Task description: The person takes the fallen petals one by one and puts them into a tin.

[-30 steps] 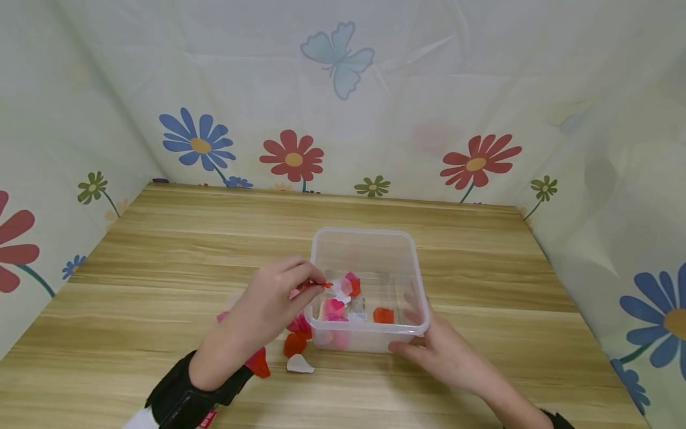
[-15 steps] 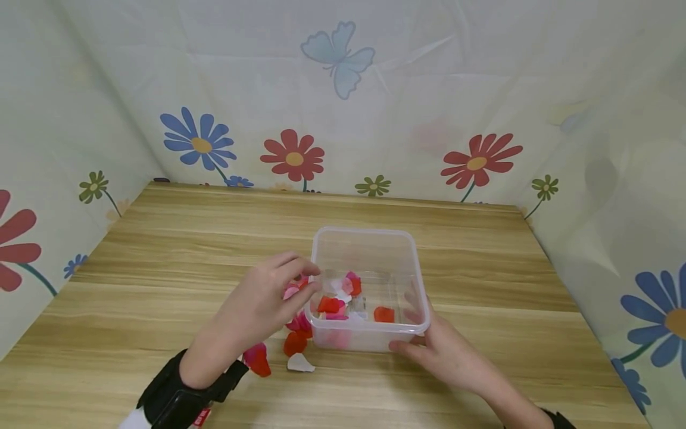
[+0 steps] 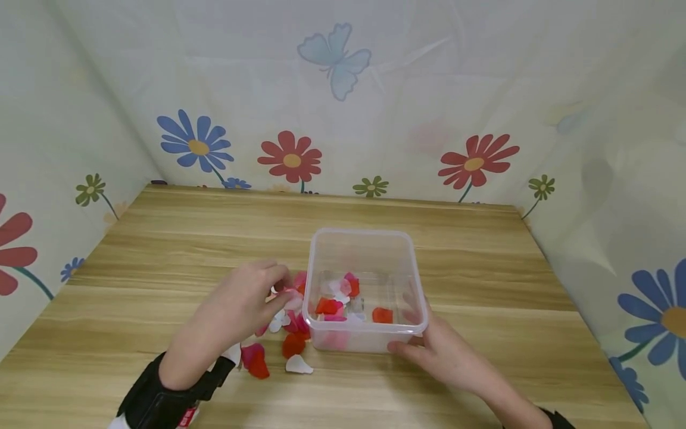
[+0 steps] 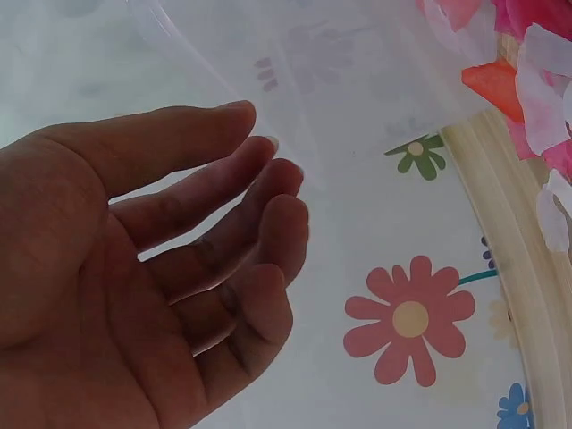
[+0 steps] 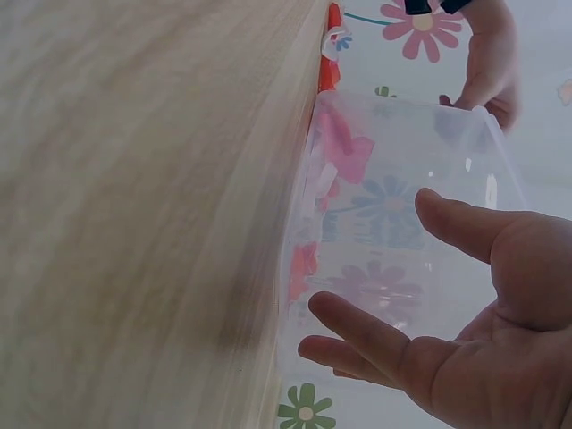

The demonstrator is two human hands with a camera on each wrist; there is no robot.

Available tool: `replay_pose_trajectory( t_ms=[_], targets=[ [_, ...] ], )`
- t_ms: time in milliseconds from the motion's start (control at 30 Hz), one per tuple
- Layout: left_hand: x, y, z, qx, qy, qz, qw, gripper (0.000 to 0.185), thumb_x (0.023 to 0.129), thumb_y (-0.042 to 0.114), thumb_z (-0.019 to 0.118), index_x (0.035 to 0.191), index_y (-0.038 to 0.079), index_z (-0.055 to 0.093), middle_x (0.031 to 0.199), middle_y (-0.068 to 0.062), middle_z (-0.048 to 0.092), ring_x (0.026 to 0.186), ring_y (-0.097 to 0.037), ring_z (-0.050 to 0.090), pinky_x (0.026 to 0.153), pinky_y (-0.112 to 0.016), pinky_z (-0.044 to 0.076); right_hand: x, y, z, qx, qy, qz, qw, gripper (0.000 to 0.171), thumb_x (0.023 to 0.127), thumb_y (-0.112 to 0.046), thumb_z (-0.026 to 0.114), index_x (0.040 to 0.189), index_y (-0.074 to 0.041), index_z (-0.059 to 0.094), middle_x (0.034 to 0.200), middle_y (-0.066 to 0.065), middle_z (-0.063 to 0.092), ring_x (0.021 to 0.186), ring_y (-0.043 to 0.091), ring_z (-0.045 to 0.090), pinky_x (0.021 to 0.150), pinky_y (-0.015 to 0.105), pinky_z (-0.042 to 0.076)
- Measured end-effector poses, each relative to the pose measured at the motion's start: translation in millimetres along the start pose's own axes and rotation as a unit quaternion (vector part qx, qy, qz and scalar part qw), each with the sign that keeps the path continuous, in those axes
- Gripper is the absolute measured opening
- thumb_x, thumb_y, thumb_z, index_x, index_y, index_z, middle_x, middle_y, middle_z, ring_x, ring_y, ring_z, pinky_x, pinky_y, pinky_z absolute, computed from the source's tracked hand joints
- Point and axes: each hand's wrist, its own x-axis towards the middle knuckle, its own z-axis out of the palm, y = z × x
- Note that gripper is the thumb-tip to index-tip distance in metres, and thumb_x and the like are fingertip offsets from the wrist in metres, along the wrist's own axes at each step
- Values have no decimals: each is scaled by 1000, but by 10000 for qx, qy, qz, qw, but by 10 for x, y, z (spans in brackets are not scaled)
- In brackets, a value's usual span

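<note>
A clear plastic box (image 3: pixel 370 339) stands on the table with several artificial petals inside, among them an orange petal (image 3: pixel 382 315). My right hand (image 3: pixel 447 348) rests on its near right corner, thumb on the front wall and fingers along the right wall; the right wrist view shows these fingers spread and fairly straight. Left of the box, my left hand (image 3: pixel 230 307) hovers at a loose pile of pink petals (image 3: pixel 298 325). In the left wrist view, the fingers of this left hand (image 4: pixel 179 259) curve loosely around nothing. A white petal (image 3: pixel 298 364) and a two-tone red petal (image 3: pixel 256 360) lie nearer me.
A wood-grain table (image 3: pixel 214 226) carries everything. Flower-printed cloth (image 3: pixel 386 107) closes off its back and both sides. A small red-and-white thing (image 3: pixel 187 416) shows partly under my left wristband.
My left hand lets a red petal drop into the box, then moves left and down from above its rim to the pile outside. The right hand and box stay put.
</note>
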Motion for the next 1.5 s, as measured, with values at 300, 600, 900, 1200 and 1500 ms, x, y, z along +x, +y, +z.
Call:
replay_pose_trajectory(
  t_ms=[300,600,900,1200,1500],
  targets=[
    [-76,-153,41,163,-815,-218,9963,19,82,11,87,84,14,68,75,7,57,67,-13,51,62,-24,51,4,-14,-3,-95,-16,-78,9999,103,90,-8,79,161,1,5,153,29,41,114,25,65,91,33,55],
    [-217,-349,190,-252,-1804,-229,9830,22,81,5,86,81,13,66,72,7,55,65,-13,51,57,-26,50,8,-11,-6,2,-90,-6,10000,99,92,-9,78,161,-3,7,144,24,53,112,22,65,92,39,55],
    [-316,-438,343,-330,-2155,-245,9756,32,76,13,91,77,18,59,70,7,52,66,-13,48,60,-31,42,3,-6,-17,33,-84,-8,10000,87,92,-9,78,156,-2,21,142,22,54,110,24,66,91,41,56],
    [-326,-401,455,-272,-2526,-730,9644,35,75,8,92,83,17,58,75,2,53,71,-17,50,64,-33,44,1,3,-19,-140,-65,-38,9999,91,92,-10,78,158,1,18,154,28,39,117,31,63,92,32,54],
    [-325,-471,485,-310,-2091,41,9774,33,79,4,87,74,19,58,70,7,49,66,-12,47,60,-28,42,-13,-5,-16,-43,-59,99,9999,98,91,-8,79,159,2,10,154,29,39,117,31,63,92,35,56]
  ],
)
